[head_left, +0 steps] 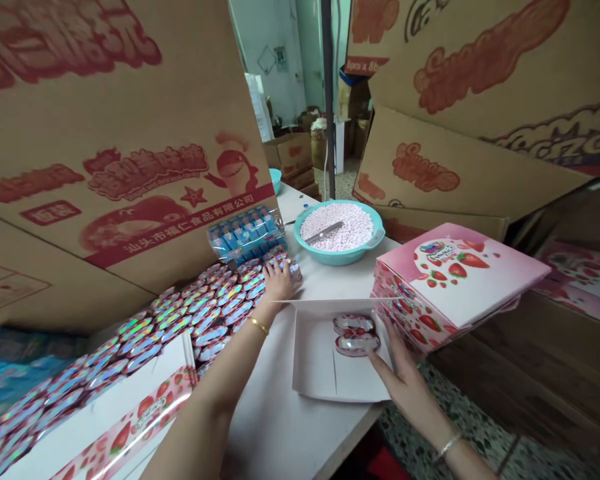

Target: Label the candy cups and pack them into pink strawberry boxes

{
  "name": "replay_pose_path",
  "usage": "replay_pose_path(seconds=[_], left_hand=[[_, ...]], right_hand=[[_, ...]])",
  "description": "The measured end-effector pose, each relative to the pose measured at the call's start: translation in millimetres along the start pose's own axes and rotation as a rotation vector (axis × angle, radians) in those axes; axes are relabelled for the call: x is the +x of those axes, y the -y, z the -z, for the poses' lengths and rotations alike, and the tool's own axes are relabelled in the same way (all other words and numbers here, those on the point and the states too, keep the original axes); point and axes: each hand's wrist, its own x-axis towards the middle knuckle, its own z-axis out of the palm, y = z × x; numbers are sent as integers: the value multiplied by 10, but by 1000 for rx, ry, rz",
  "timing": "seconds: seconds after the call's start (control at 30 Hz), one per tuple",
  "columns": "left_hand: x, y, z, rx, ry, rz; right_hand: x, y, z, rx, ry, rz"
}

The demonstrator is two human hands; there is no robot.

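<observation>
My left hand (279, 280) lies over the near-right end of a large spread of shiny oval packs (195, 310), its fingers spread on their tops. A gold bangle is on that wrist. In front of me an open white cardboard box (313, 383) holds two oval packs (357, 343) side by side at its upper right. My right hand (400, 367) grips the box's right wall; its thumb is inside, by the lower pack, and the other fingers are partly hidden along the wall.
A turquoise basin (340, 259) of small pale pink pieces with a metal tool stands behind. Closed strawberry-print boxes (460, 280) sit at right. Flat printed cartons (145, 427) lie over packs at left. Blue bagged packs (247, 233) lean against a tall brown carton (130, 133).
</observation>
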Motion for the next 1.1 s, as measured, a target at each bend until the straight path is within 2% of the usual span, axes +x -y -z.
replay_pose_path(seconds=[0.13,0.27,0.4,0.53,0.6,0.67,0.73,0.8,0.87,0.93,1.0,1.1], left_hand=[[-41,-62,-123,7,-150,-59],[-158,-38,-40,-19,-182,-152],[-439,141,238,-182,-240,-152],[-960,537,678,-435,-333,-145],[-1300,759,881,-580,-291,-125],[-1647,937,1021,-772,-135,-99],[-1936,1005,1083,-951,53,-93],[-2105,905,1076,-1006,177,-163],[-2130,638,1020,-901,220,-328],[-2022,289,932,-715,200,-512],[-1833,-13,832,-544,147,-628],[-1571,-222,727,-319,60,-622]], right_hand=[[-43,179,19,-220,-82,175],[-45,272,13,-364,-128,247],[-18,355,68,-452,-103,267],[19,525,139,-585,-27,275],[70,614,137,-647,27,308],[155,679,97,-693,109,381],[261,708,31,-739,201,456],[364,710,-34,-797,263,481],[434,701,-73,-850,288,463],[460,697,-77,-880,292,454],[452,700,-57,-894,278,448],[423,698,-23,-908,239,408]])
